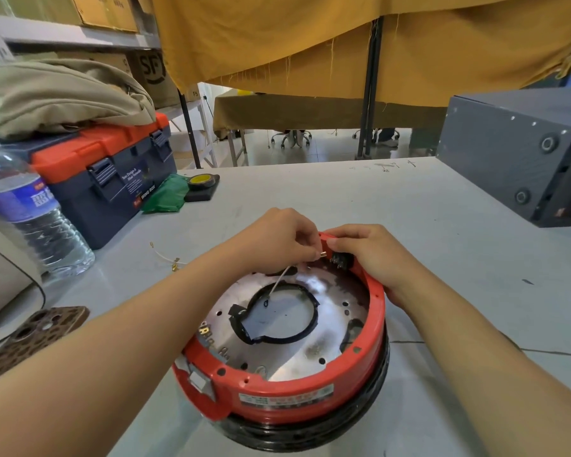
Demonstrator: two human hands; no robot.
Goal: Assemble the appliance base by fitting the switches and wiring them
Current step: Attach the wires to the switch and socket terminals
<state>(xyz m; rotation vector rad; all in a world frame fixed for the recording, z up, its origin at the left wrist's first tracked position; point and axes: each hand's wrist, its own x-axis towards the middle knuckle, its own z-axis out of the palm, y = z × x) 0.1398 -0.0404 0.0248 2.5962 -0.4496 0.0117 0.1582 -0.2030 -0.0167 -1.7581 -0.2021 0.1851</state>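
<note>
The red appliance base (310,387) lies upside down on the grey table, its metal plate (330,328) facing up. A black switch (342,260) with metal pins sits inside the far rim. My left hand (277,239) pinches the brass end of a white wire (279,285), holding it close to the switch pins. The wire's other end, a ring lug, hangs over the plate's round opening. My right hand (373,255) grips the far right rim beside the switch, fingers curled over the edge.
Spare white wires with brass connectors (168,258) lie left of the base. A water bottle (30,212), blue and orange toolbox (106,173), green cloth and tape roll (202,181) stand at left. A phone (33,338) lies near left. A dark box (521,159) sits far right.
</note>
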